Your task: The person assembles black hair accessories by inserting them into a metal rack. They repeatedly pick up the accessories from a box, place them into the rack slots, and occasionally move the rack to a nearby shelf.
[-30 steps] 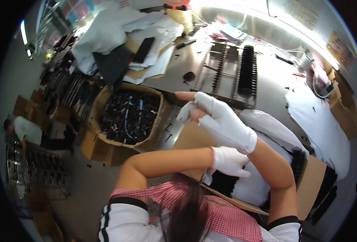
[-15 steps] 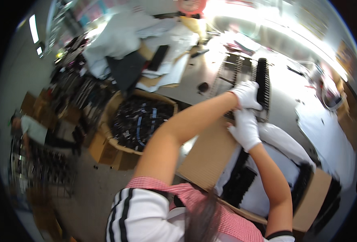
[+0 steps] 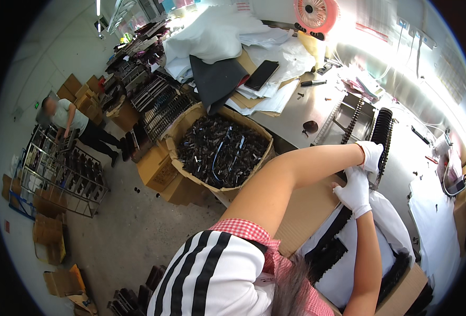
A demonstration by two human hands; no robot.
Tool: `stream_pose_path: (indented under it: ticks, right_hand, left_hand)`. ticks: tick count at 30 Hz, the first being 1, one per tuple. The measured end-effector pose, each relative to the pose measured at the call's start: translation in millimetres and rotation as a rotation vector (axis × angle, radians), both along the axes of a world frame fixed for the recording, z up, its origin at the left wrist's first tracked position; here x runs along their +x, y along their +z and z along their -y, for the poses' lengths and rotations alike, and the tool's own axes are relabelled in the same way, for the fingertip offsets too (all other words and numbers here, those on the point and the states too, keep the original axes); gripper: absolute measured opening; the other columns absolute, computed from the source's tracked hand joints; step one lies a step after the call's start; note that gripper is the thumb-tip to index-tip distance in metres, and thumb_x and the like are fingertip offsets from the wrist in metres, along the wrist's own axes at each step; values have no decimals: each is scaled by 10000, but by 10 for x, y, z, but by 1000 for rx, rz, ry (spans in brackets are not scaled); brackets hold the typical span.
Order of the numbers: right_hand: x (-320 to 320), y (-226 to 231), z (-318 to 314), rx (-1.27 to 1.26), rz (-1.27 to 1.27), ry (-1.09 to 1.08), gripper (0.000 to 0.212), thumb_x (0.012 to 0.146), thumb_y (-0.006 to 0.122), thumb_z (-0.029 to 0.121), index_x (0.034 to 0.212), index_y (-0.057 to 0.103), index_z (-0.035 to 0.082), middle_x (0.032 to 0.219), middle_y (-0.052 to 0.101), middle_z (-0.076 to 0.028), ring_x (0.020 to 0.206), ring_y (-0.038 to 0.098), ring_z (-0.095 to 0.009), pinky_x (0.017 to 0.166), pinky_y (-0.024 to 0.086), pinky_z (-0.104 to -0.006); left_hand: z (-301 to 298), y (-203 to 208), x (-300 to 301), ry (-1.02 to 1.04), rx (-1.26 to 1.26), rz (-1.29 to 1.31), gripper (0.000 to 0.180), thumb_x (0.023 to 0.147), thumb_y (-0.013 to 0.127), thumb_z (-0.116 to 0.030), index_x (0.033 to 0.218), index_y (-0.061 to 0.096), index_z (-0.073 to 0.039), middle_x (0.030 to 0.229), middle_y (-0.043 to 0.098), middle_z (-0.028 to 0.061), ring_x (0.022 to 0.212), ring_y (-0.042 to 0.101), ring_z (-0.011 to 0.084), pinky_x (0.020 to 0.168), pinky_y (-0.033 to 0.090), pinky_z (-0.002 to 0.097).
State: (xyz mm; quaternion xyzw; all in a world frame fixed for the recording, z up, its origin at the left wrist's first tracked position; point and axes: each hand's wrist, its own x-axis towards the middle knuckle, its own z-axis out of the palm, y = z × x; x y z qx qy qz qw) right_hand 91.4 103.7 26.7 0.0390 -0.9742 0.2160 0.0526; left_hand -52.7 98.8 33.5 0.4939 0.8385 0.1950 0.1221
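Overlapping near ridged black pieces (image 3: 383, 125), cloth-gloved left hand (image 3: 371, 156) and right hand (image 3: 355, 193) have unclear grips.

To my left, grey floor (image 3: 122, 226) and pale wall (image 3: 48, 58); before me, a metal table (image 3: 401, 155) under bright light (image 3: 359, 47).

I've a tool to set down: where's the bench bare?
The metal bench looks bare between the black ridged roll and the white sheet, barring small dark bits. It's crowded around the left hand and right hand, and under the papers and phone.
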Motion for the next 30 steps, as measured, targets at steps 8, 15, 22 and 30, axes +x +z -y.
stream_pose_path:
  ticks: [8,15,22,30]
  right_hand:
    - [-2,-205,-69,119,-103,92,345,758,708,316,955,701,33,883,710,-160,827,663,-366,816,516,-478]
    - [-122,-560,-158,149,-401,164,352,822,637,312,1071,695,71,1116,679,-192,1071,629,-347,926,489,-431]
    - [62,-325,-301,-332,-254,-91,544,740,762,72,1253,590,20,1177,633,-185,1105,597,-352,982,458,-401]
    - [37,-24,64,-534,-582,-147,966,677,823,23,1498,315,10,1452,412,-164,1326,436,-276,1121,356,-365]
  left_hand:
    - [-597,-318,253,-55,-254,-214,559,780,659,-162,1183,492,188,986,677,329,898,717,393,757,570,440]
    - [-636,-327,371,43,-317,-572,511,827,721,-310,1266,635,-63,1171,702,57,1026,696,233,717,544,418]
    - [351,407,343,250,-31,-236,427,821,652,-212,1165,612,38,1017,729,179,936,729,304,773,569,415]
    - [1001,687,613,190,-93,70,338,784,576,-229,936,741,24,894,730,221,858,724,356,769,567,418]
